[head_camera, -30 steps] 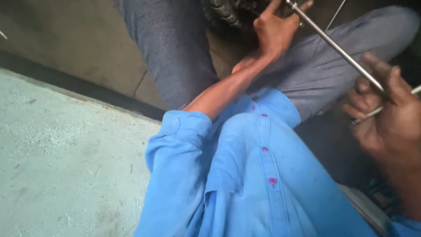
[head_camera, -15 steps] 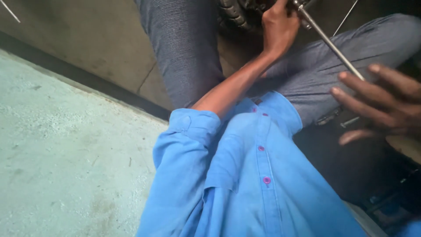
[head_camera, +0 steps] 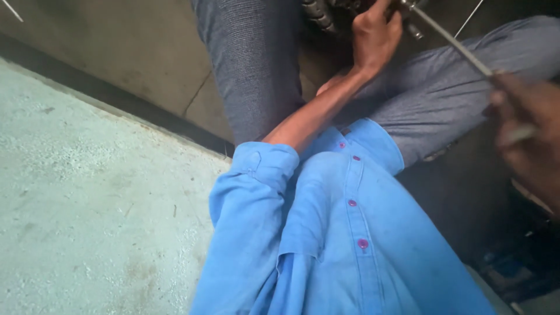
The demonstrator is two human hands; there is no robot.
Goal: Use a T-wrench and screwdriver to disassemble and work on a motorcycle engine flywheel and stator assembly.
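Our left hand (head_camera: 376, 35) was raised to the top of the view with its fingers curled around the far end of a long metal rod (head_camera: 452, 44), at the point where the rod met a dark ribbed part (head_camera: 318, 13) at the upper edge. Our right hand (head_camera: 531, 140) was at the right edge of the view and was blurred; it lay over the near end of the same rod, but we could not tell whether its fingers were closed on the rod or only resting against it. The rod ran diagonally from the upper centre down to the right, passing above our right knee. Both legs, in grey trousers (head_camera: 256, 70), were bent, and the left forearm passed between them. The left sleeve of the blue shirt (head_camera: 326, 245) was rolled above the elbow, and the shirt front showed a row of small pink buttons (head_camera: 363, 244). To the left lay a pale green floor (head_camera: 87, 204), bordered by a dark strip (head_camera: 116, 96), with a grey concrete surface (head_camera: 134, 46) beyond it.
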